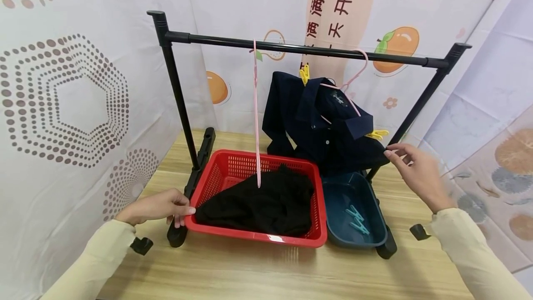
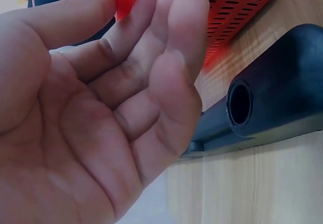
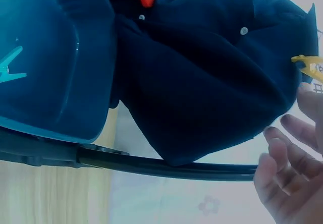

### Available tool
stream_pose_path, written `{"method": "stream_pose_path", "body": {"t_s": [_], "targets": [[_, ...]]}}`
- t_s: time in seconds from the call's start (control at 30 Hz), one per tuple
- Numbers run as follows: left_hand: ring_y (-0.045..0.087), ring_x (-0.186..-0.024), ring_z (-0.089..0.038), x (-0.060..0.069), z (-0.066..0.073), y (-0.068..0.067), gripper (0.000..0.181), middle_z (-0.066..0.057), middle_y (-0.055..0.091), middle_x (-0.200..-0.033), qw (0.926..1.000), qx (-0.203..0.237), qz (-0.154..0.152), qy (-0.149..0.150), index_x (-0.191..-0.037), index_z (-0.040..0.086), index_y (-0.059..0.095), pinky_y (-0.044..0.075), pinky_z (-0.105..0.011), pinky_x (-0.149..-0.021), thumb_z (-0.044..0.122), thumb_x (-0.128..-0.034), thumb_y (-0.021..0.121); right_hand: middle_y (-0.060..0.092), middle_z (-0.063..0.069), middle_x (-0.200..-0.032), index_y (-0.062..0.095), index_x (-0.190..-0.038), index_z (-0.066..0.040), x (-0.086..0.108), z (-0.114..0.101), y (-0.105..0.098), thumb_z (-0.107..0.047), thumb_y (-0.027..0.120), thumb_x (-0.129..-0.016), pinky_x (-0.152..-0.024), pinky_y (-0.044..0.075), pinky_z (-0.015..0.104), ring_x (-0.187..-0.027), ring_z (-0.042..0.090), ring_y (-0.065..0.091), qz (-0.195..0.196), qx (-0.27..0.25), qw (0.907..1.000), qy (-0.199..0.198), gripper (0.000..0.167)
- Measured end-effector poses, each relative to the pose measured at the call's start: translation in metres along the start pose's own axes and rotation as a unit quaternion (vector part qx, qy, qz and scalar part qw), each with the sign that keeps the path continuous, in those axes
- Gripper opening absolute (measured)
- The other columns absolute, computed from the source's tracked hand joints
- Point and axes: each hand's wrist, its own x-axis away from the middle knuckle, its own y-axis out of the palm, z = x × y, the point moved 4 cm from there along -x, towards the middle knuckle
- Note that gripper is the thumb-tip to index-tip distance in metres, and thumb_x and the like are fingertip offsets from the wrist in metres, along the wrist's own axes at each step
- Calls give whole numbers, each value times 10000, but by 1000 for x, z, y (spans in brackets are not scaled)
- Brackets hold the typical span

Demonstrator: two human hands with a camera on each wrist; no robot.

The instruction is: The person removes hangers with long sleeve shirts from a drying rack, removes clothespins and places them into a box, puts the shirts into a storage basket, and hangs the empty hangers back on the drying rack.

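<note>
A dark navy shirt (image 1: 329,138) hangs on a pink hanger (image 1: 354,78), with yellow clothespins (image 1: 305,74) clipped at its shoulders. With thumb and finger, my right hand (image 1: 420,175) pinches the shirt's edge at the right, just below a yellow clothespin (image 3: 310,66). My left hand (image 1: 160,205) grips the near left corner of a red basket (image 1: 266,236), thumb on the rim. Inside the basket lies a crumpled black garment (image 1: 262,203). In the left wrist view the left palm (image 2: 75,133) shows, its fingers bent toward the basket.
A black rack (image 1: 291,49) stands around the basket. From its bar hangs a second pink hanger (image 1: 256,119), edge-on and bare, over the basket. To the right a dark blue tub (image 1: 354,242) holds light blue clothespins (image 1: 358,221). A patterned curtain (image 1: 233,8) is behind.
</note>
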Motion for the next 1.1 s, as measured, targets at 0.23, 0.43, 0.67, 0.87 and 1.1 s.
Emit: {"method": "stream_pose_path", "body": {"t_s": [0.23,0.43,0.67,0.87,1.1], "targets": [[663,-691,-246,2,0,1,367,-107,680,-737,10000,-13,-4,25,-792,9,679,536,-370,-582,259,-1051,613,737,130,-949,758,-1108,-27,-5,-10,8,-178,724,-983,-595,436,199,-717,223,629,343,335,9950,-877,199],[666,-691,-247,2,-1,2,382,-116,684,-738,10000,9,31,14,-797,-10,682,541,-384,-587,267,-1051,614,697,88,-796,742,-975,-32,-7,-15,12,-66,718,-960,-568,414,286,-607,177,537,656,596,9869,-1348,45],[661,-685,-232,2,-3,2,379,-107,681,-736,10000,20,86,31,-794,0,675,544,-390,-590,271,-1051,613,482,-29,-606,676,-939,-43,-5,-25,17,-50,689,-955,-474,367,346,-490,92,394,1048,700,9665,-2236,21],[660,-687,-227,3,-3,2,383,-104,679,-735,9999,37,110,11,-792,-4,671,542,-388,-590,275,-1049,616,515,-2,-607,680,-1010,-11,-3,-39,19,-245,524,-1077,-443,390,364,-465,125,445,1282,542,9457,-2938,289],[656,-686,-232,3,-3,3,362,-111,675,-734,9998,112,135,-30,-793,16,679,549,-397,-596,271,-1045,624,530,-9,-618,697,-1022,1,-7,-59,22,-345,446,-1105,-461,398,334,-492,87,446,1335,316,9402,-3117,436]]}}
